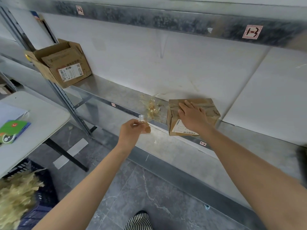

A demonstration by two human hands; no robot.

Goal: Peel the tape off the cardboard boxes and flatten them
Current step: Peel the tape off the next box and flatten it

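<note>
A small taped cardboard box (211,107) with a white shipping label stands on the metal shelf (174,150) against the white wall. My right hand (192,116) lies flat on its top and front edge, fingers spread. Left of the box, my left hand (131,131) pinches a strip of peeled tape (146,127), clear with a brown scrap at its end, above the shelf's front edge. A crumpled wad of clear tape (152,108) lies on the shelf between my left hand and the box. A bigger open cardboard box (64,67) sits at the shelf's far left.
A white folding table (41,120) with a green and blue package (13,131) stands to the left. A dark crate (41,188) holding pale shredded filler (15,198) sits below it. The upper shelf beam (166,19) carries labels. The floor is grey tile.
</note>
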